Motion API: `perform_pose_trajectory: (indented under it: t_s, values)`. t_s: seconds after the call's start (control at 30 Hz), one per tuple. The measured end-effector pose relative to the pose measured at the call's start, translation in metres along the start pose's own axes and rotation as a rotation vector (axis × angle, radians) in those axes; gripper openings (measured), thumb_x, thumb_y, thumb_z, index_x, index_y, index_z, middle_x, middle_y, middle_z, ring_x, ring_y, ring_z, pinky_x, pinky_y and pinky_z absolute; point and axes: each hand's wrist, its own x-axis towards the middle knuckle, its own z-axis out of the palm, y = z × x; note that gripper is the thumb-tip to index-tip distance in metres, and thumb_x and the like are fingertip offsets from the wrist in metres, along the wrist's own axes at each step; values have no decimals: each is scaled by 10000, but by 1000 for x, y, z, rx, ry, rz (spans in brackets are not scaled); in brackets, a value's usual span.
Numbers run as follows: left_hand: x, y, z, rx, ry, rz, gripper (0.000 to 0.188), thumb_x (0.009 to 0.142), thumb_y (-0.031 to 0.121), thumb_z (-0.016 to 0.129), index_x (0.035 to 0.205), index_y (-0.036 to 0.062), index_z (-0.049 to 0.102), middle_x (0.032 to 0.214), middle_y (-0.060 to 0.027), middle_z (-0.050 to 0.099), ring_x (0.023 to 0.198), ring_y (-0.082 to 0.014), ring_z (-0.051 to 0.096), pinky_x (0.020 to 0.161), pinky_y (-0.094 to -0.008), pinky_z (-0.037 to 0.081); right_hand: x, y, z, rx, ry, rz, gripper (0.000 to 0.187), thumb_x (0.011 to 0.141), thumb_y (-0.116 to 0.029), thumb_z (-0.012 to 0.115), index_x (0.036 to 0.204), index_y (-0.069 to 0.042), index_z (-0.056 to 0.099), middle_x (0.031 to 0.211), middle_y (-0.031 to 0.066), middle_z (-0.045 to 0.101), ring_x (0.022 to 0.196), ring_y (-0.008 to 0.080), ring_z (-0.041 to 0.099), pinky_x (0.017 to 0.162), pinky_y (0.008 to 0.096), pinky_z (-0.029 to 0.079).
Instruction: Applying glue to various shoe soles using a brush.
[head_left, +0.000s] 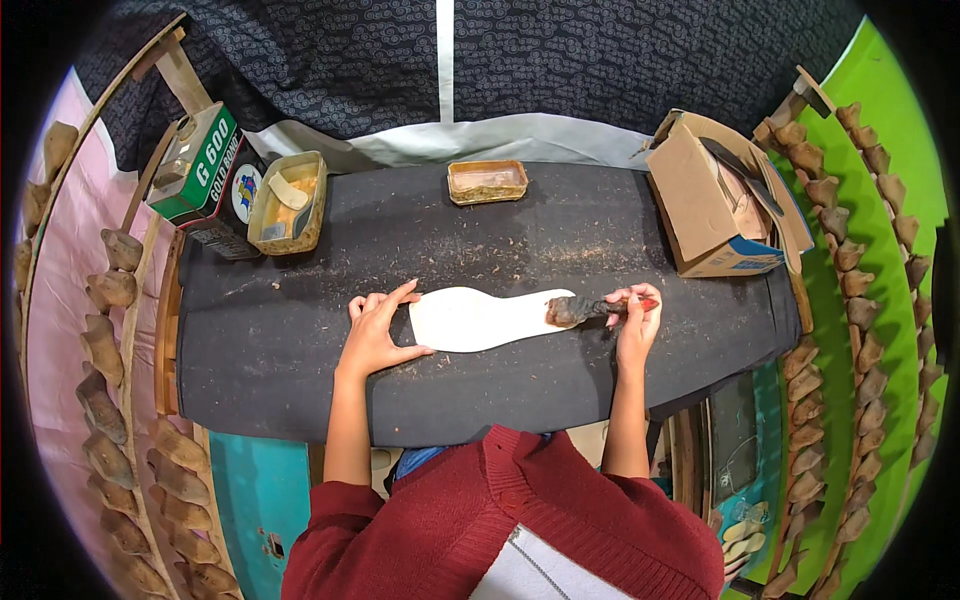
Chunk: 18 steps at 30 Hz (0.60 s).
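A white shoe sole [470,318] lies flat on the dark cloth, its wide end to the left and its narrow end to the right. My left hand [377,330] grips the wide end, thumb on the near edge and fingertips at the far edge. In my right hand [636,318] is a brush [580,309] with a dark, crusted shaft and a red tip on its handle. The brush's brown, clotted head rests over the sole's narrow end and hides part of it.
Small shavings dot the cloth-covered table [480,400]. At the back stand a shallow tray [487,196], a plastic tub [315,235] and a green-and-black can [205,165]. A cardboard box [690,220] sits back right. Racks of wooden shoe lasts [808,430] flank both sides.
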Motion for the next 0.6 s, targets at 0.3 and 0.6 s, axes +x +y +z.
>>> perform_pose_trajectory:
  t_s: [0.3,0.6]
  values:
    - [0,-1,0,0,5,0,915,460,405,773,1247,140,391,1035,21,580,928,-183,472,867,-356,232,6,-8,-15,-15,142,-68,103,889,-105,389,988,-75,393,780,81,559,641,94,523,448,179,367]
    - [0,-1,1,-7,2,-6,915,458,401,775,1248,142,392,1043,25,576,944,-181,469,874,-361,228,6,-8,-18,-83,178,-180,101,888,-110,386,983,-78,398,760,89,556,624,100,522,442,174,356]
